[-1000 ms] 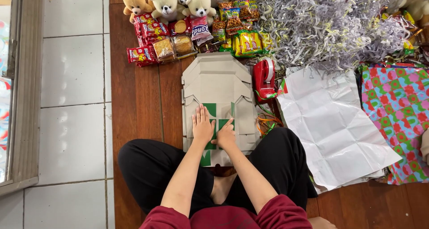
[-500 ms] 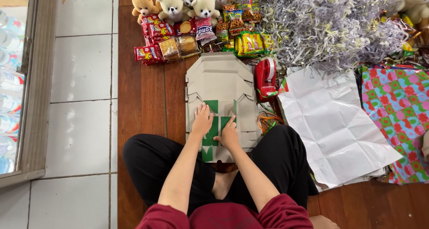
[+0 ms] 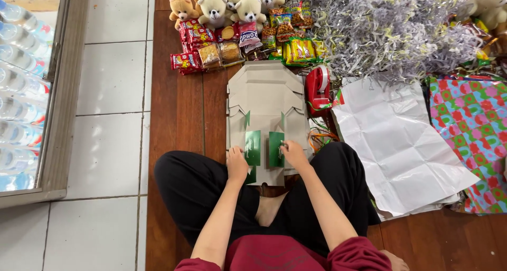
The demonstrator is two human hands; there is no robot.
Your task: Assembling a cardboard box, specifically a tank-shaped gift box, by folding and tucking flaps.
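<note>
Two green flaps (image 3: 263,148) on grey carton (image 3: 266,99)

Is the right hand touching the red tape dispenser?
Apart. The head view shows the right hand on the flat cardboard box, with bare cardboard between it and the tape dispenser.

The person wears a dark red top with sleeves pushed up near the elbows, leaving the forearms bare, and black trousers. The left hand (image 3: 237,165) and right hand (image 3: 294,155) are bare, without rings or watch.
</note>
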